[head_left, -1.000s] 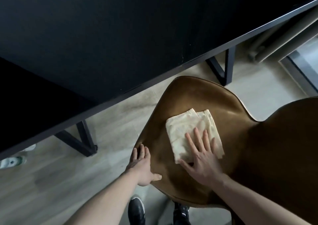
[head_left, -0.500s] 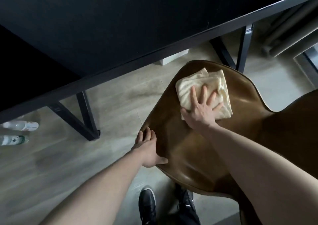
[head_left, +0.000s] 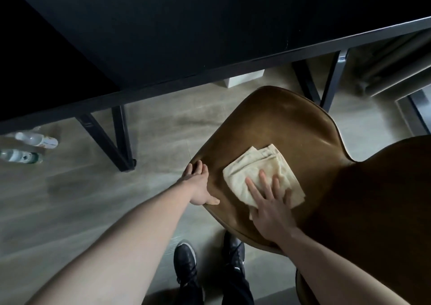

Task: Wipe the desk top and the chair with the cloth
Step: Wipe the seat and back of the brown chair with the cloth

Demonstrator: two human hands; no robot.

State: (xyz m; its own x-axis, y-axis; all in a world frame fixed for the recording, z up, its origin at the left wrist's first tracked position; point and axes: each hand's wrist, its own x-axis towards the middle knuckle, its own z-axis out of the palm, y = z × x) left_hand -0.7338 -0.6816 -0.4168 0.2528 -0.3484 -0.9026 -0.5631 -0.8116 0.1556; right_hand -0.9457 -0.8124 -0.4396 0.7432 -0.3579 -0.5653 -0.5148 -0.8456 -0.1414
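Note:
A brown chair [head_left: 286, 122] stands beside the black desk [head_left: 186, 24], its seat facing me and its backrest at the right. A folded cream cloth [head_left: 261, 164] lies flat on the middle of the seat. My right hand [head_left: 270, 202] presses down on the cloth's near half with the fingers spread. My left hand [head_left: 198, 183] grips the seat's left edge, thumb on top and fingers curled over the rim.
Black desk legs [head_left: 112, 139] stand on the wooden floor at left and behind the chair. Two plastic bottles [head_left: 35, 139] lie on the floor at far left. A white box [head_left: 245, 77] sits under the desk. My black shoes [head_left: 186, 262] are below the seat.
My right hand has pulled the cloth back from the seat's far edge toward the near middle of the seat. My left hand has kept its grip on the seat's edge.

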